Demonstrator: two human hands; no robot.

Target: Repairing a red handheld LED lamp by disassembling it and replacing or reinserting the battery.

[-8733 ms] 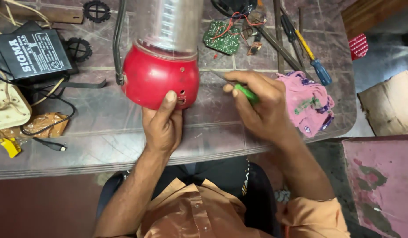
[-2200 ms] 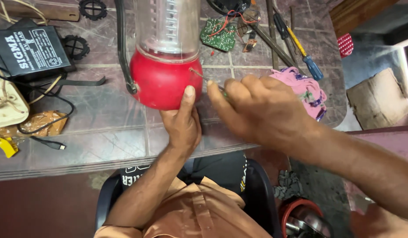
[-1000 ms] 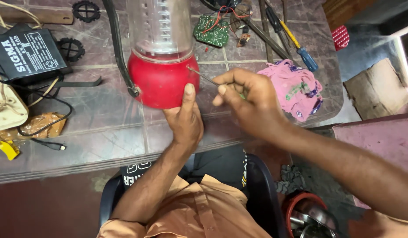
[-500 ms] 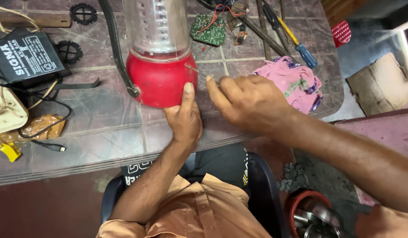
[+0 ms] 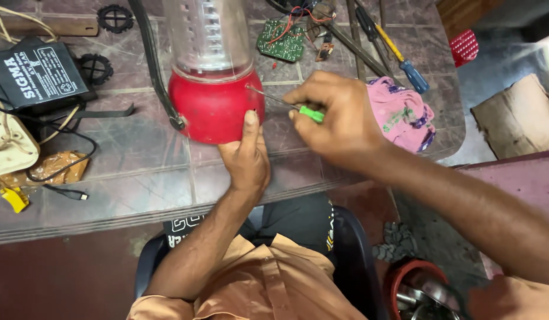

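Table [image 5: 132, 178], tiled and cluttered, carries the work at its near edge. Lantern [image 5: 212, 77] lies on its side there, red base toward the seated person, clear ribbed tube pointing away, black strap [image 5: 153, 65] trailing on its left. Left hand [image 5: 246, 160] braces the base from below, thumb pressed flat on the red plastic, not closed around it. Right hand [image 5: 336, 121] is clenched on a green-handled screwdriver [image 5: 286, 105], thin shank angled to the base's right flank; the tip appears to meet the shell, though the exact contact is too small to confirm. Judged: lantern is light, hollow plastic, round and prone to roll, so the base is the sound place to steady it; the clear tube looks brittle and should not bear pressure. Pink cloth [image 5: 402, 112] lies just right of the hand, circuit board [image 5: 280, 41] beyond, black battery [image 5: 37, 74] far left.
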